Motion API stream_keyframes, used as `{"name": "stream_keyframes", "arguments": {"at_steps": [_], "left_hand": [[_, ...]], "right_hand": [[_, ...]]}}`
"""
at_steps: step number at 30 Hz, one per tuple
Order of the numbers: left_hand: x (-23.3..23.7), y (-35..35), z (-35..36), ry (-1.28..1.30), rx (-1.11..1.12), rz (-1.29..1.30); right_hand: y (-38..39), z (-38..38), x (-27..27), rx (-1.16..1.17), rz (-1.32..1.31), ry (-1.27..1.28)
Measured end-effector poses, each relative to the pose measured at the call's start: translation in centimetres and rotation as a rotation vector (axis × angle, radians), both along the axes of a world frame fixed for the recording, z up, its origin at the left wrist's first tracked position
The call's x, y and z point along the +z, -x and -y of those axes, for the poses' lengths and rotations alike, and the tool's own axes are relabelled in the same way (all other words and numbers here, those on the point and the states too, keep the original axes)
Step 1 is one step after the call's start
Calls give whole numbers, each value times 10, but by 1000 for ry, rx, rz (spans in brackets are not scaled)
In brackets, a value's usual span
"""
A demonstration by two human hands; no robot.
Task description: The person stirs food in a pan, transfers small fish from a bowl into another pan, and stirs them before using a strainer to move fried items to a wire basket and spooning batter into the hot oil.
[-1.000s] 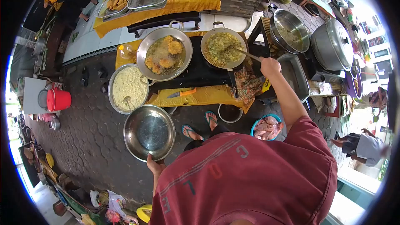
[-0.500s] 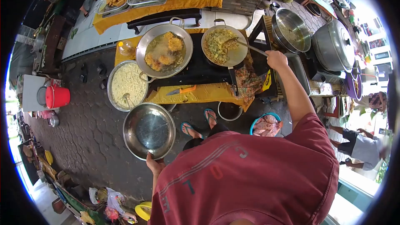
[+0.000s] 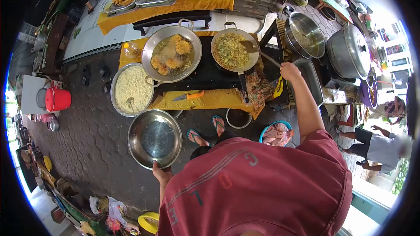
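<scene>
The step in hand is judged to be the turning of fried noodles [image 3: 229, 50] in the frying pan [image 3: 254, 61], which is set on the dark stove top of the worktop [image 3: 214, 100]; the right hand [image 3: 289, 71] is seen closed around the end of a long spatula [image 3: 264, 55], just to the right of the frying pan, and the spatula's blade is laid over the pan's far right edge, at the border of the noodles; the left hand [image 3: 162, 175] is clamped on the near rim of an empty steel bowl [image 3: 155, 139], which is held out over the paved floor, well nearer to the person than the frying pan and to its left; no food is seen in that bowl; a wok [image 3: 197, 45] of frying fritters is placed just left of the frying pan, a basin [image 3: 112, 91] of pale shredded food is found further left and nearer, and a knife [image 3: 189, 96] with an orange handle is laid on the yellow cloth in front of the frying pan; if the noodles are to be lifted out, it is judged that the bowl must be brought up beside the frying pan, that the blade must be slid under the noodles rather than over them, and that the bowl must be kept level against the load.
</scene>
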State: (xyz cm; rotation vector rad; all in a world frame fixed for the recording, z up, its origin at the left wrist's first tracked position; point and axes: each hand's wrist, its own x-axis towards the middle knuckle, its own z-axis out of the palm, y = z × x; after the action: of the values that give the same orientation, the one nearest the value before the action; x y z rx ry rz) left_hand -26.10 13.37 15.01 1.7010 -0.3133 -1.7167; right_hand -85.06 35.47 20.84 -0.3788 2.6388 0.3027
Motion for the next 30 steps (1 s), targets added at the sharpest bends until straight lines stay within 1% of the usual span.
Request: {"name": "stream_keyframes", "arguments": {"at_steps": [1, 3, 4, 5, 6, 7, 8, 9, 10, 11, 13, 15, 17, 18, 19, 21, 22, 23, 25, 26, 27, 29, 30], "left_hand": [[4, 2, -1, 6, 11, -18], [10, 1, -4, 16, 31, -25], [13, 0, -5, 7, 33, 2], [15, 0, -5, -1, 35, 26], [17, -1, -6, 5, 42, 28], [19, -4, -8, 4, 36, 21], [21, -6, -10, 2, 29, 13], [22, -6, -11, 9, 33, 13], [24, -7, -12, -6, 38, 29], [26, -7, -12, -21, 41, 46], [27, -9, -11, -34, 25, 67], [25, -9, -8, -11, -2, 110], [24, -5, -2, -10, -37, 102], [24, -3, 0, -13, -52, 88], [24, 0, 0, -16, -66, 90], [23, 9, 3, 17, -79, 45], [22, 13, 5, 39, -124, 30], [20, 18, 6, 40, -135, 28], [18, 25, 9, 68, -180, 1], [-7, 8, 21, 10, -275, 81], [-3, 16, 22, 11, -282, 75], [9, 41, 18, 46, -191, -51], [7, 42, 17, 39, -193, -56]], "right_hand": [[1, -3, -12, 8, -3, 3], [4, -11, -48, -162, -83, 116], [16, -20, -91, -177, 29, 135], [21, -35, -151, -336, 161, 266], [18, -46, -191, -494, 295, 396], [-33, -5, -121, -958, 448, 565], [-55, 2, -131, -1033, 553, 746], [-65, 10, -149, -1126, 692, 807], [-77, 18, -154, -1095, 819, 853], [-79, 26, -155, -1097, 824, 857], [-87, 30, -154, -1171, 1012, 1083], [-83, 23, -158, -1223, 1040, 1113], [-79, 17, -134, -1071, 773, 910], [-78, 9, -124, -884, 681, 841], [-76, 1, -122, -898, 676, 844], [-75, -11, -117, -445, 318, 608], [-76, -16, -104, -236, 255, 481], [-79, -19, -91, -247, 251, 483], [-92, -23, -65, -26, 97, 341], [-96, -23, -49, -14, 110, 316], [-99, -25, -48, -20, 103, 316], [-101, -31, -52, -84, 130, 436], [-102, -31, -57, -68, 160, 462]]}}
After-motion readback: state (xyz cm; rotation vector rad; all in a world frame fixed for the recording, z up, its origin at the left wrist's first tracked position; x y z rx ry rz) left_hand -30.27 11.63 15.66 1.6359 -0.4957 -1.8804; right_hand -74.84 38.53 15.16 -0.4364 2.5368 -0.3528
